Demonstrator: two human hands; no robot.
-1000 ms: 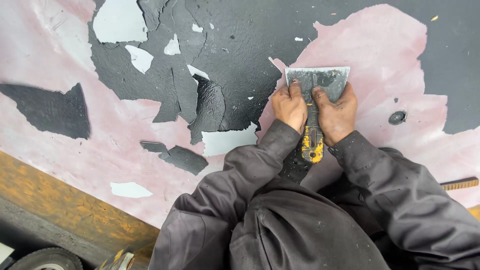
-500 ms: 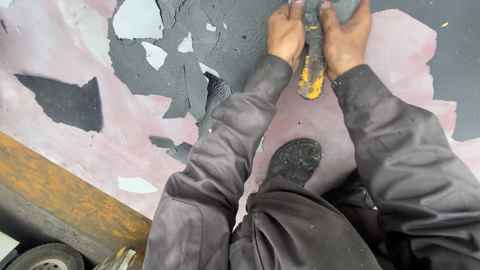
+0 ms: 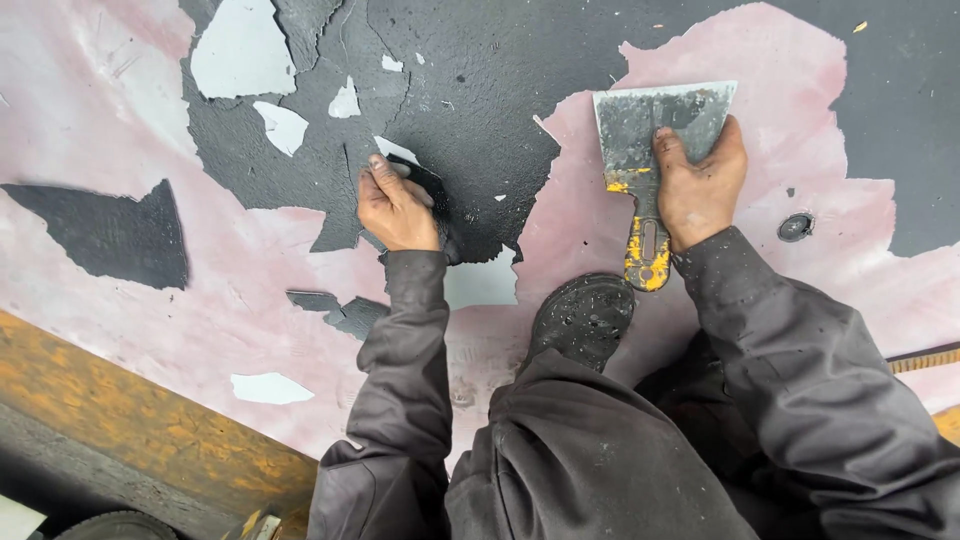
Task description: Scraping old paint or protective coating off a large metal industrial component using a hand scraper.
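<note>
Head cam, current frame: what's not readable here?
- Scraper handle: its upper part is covered by the right hand, so the grip itself is unseen.
- Peeling black flap: the left hand hides where the fingers pinch it.
- Shoe: rear part hidden under the trouser leg.
- Small round dark thing: too small to identify.

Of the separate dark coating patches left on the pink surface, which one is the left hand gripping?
The left hand grips the curled black flap at the big dark area's edge. The triangular patch far left and the small scraps below the wrist lie flat, untouched.
</note>
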